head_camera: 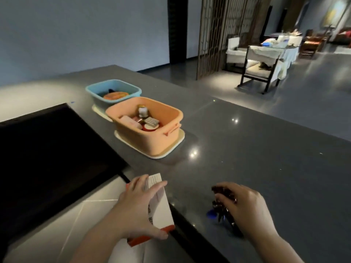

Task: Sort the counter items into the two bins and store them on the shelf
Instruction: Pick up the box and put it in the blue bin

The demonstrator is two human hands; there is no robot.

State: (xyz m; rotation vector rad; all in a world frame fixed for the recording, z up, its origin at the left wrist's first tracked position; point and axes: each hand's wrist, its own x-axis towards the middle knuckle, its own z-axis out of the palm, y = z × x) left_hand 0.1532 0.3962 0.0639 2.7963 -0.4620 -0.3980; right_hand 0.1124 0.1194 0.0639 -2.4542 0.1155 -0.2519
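Here, left hand (136, 211) fingers gripping white-orange box (161, 211), right hand (245, 207) fingers clutching dark wrapped items (223, 191), grey counter (266, 149).

Home: stone counter (247, 149), lounge armchairs (260, 71).

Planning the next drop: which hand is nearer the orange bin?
Left. The left hand, holding a white box, is below the orange bin; the right hand, on a dark bundle, lies farther off to the right.

Ahead of the left hand (138, 204) bare counter (247, 149) runs to the orange bin (152, 137); the blue bin (114, 90) stands just behind it.
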